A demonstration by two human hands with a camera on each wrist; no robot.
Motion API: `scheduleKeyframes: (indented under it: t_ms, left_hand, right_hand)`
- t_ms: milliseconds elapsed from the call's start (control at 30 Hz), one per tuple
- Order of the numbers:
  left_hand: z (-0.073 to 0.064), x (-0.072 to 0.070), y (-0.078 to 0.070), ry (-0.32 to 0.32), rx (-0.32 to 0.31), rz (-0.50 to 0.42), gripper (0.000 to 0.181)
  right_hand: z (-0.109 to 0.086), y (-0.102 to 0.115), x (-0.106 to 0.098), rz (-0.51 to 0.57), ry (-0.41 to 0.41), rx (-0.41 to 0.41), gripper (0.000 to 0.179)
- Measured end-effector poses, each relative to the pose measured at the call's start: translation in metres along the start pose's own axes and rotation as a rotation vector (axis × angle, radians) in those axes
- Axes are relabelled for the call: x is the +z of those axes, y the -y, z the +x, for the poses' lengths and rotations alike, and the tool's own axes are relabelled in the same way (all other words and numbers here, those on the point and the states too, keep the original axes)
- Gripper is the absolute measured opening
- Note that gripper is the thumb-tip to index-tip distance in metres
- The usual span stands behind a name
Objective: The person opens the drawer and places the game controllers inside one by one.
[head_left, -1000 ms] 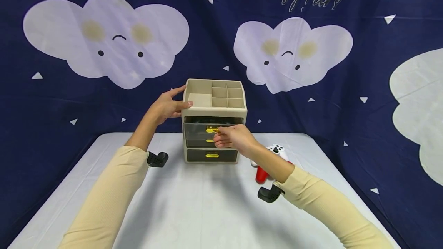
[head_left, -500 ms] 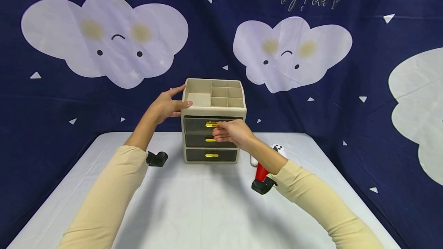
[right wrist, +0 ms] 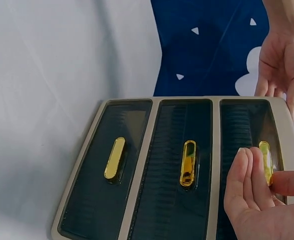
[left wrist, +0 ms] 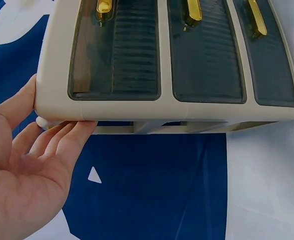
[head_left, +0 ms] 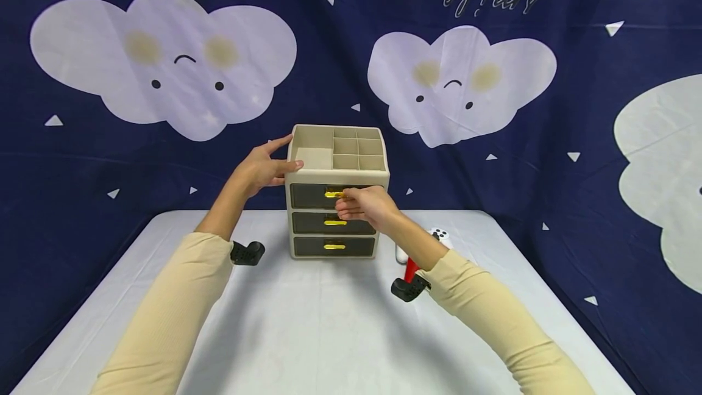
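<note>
A cream desktop drawer organizer (head_left: 337,177) with three dark see-through drawers stands at the back of the table. All the drawers lie flush in its frame. My left hand (head_left: 262,169) grips its upper left corner, thumb at the top edge and fingers along the side. With the right hand (head_left: 373,207), I pinch the gold handle (right wrist: 265,162) of the top drawer between thumb and fingers. The middle drawer's handle (right wrist: 188,163) and bottom drawer's handle (right wrist: 115,158) are untouched. Open compartments (head_left: 358,148) form the organizer's top.
A white game controller (head_left: 401,253) and a red object (head_left: 411,269) lie right of the organizer, partly hidden by my right arm. White cloth covers the table (head_left: 307,328). A navy curtain (head_left: 334,66) with clouds hangs behind.
The top drawer has slid from partly pulled out to flush with the frame. My right hand has moved forward with its handle. The left hand has kept its place on the organizer.
</note>
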State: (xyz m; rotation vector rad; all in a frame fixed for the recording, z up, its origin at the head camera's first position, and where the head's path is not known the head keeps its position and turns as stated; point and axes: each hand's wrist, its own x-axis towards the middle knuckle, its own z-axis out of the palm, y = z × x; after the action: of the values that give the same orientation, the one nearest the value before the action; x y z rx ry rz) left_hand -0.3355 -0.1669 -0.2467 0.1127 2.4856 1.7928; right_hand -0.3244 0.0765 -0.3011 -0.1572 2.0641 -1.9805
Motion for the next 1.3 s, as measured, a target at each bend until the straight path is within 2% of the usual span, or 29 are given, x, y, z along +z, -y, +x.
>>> scheduleKeyframes:
  t_ms: [633, 967, 1300]
  left_hand:
    - [-0.002, 0.000, 0.000, -0.007, -0.004, -0.005, 0.085]
    - [-0.001, 0.000, 0.001, -0.002, 0.000, -0.013, 0.085]
    - [-0.002, 0.000, 0.000, -0.002, -0.013, -0.024, 0.086]
  right_hand:
    - [-0.004, 0.000, 0.000, 0.031, 0.011, 0.011, 0.033]
    - [-0.010, 0.000, -0.003, -0.003, 0.066, 0.038, 0.033]
    - [-0.009, -0.021, -0.017, -0.071, 0.099, 0.106, 0.029]
